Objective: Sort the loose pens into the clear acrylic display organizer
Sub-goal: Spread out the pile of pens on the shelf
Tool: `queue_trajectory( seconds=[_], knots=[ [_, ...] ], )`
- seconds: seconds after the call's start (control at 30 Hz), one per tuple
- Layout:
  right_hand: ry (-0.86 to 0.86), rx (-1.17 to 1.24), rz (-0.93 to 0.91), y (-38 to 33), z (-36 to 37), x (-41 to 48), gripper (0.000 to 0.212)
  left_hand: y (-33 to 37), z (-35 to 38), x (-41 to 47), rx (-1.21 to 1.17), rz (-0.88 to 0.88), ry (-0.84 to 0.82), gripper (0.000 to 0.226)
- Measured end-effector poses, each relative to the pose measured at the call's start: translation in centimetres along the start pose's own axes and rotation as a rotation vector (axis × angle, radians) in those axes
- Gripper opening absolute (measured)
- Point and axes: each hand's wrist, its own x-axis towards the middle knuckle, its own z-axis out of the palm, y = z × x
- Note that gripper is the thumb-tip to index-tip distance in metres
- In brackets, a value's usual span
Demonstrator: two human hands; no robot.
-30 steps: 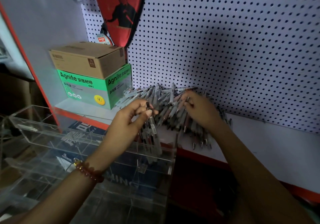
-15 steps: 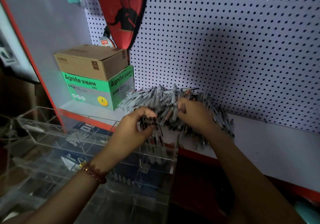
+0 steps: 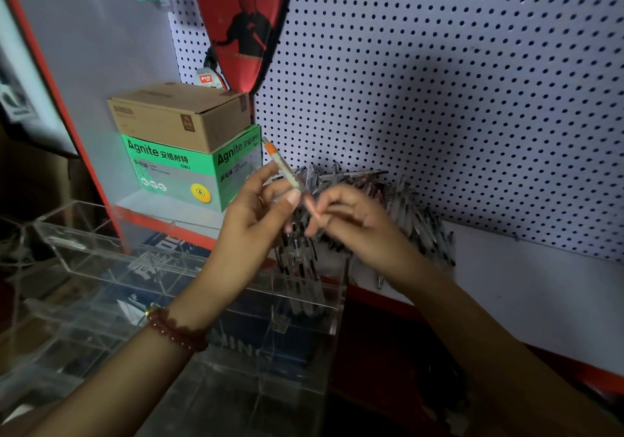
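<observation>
Head view: behind the organizer rises a white pegboard, and a white shelf with a red front edge runs along the organizer's far side. The clear acrylic organizer fills the lower left, its open compartments facing up. Beyond its far left end a green box sits on the shelf, with a cardboard carton stacked on it. Past the organizer's right end, against the pegboard, lies the pile of loose pens, tangled at all angles.

The two hands meet above the organizer's right-end compartment. The left hand has its grip pinched on an orange-capped pen, thumb pressed to the barrel near its lower end. The right hand is just beside it, fingers curled and one fingertip almost at the left thumb. I cannot tell whether its grip closes on that pen's lower end or on nothing (blur smears the fingertips).

The pen's long axis runs steeply. Its orange end is up, leaning away toward the green box, and its lower end points down at the organizer's right-end compartment. A cluster of dark pens already stands tilted there. So the slot lies straight below the left grip, the nearer hand. The coming move likely needs only a lowering along the pen's own axis, without turning.
</observation>
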Motion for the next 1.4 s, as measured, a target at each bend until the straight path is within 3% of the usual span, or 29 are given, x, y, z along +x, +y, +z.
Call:
queue_trajectory(
  seconds=[0.17, 0.33, 0.43, 0.7, 0.87, 1.03, 1.23, 1.4],
  knots=[
    [-0.226, -0.076, -0.022, 2.3, -1.0, 0.5, 0.005, -0.3, 0.0, 0.2, -0.074, -0.065, 0.079, 0.013],
    [-0.037, -0.43, 0.041, 5.4, -3.8, 2.3, 0.015, -1.2, -0.4, 0.5, 0.072, -0.012, 0.004, 0.011],
    [-0.057, -0.452, 0.063, 5.7, -4.2, 2.5, 0.018, -1.4, -0.5, 0.1, 0.225, 0.046, -0.064, 0.007],
    [-0.172, -0.537, 0.078, 6.4, -4.0, 2.2, 0.016, -2.5, -1.1, 0.2, 0.524, 0.167, -0.039, 0.02],
    [-0.175, -0.567, 0.084, 6.4, -4.3, 1.9, 0.016, -2.9, -1.0, 0.4, 0.572, 0.116, -0.041, 0.031],
    [-0.124, -0.627, 0.106, 6.3, -4.4, 1.8, 0.015, -2.7, -0.8, 0.1, 0.536, 0.07, -0.07, 0.063],
    [-0.043, -0.863, 0.135, 7.0, -4.8, 1.5, 0.022, -3.0, -1.4, 0.4, 0.565, 0.113, -0.125, 0.029],
    [-0.102, -0.926, 0.175, 7.1, -4.6, 1.7, 0.032, -3.2, -2.2, 0.5, 0.718, 0.124, -0.272, 0.028]
  ],
)
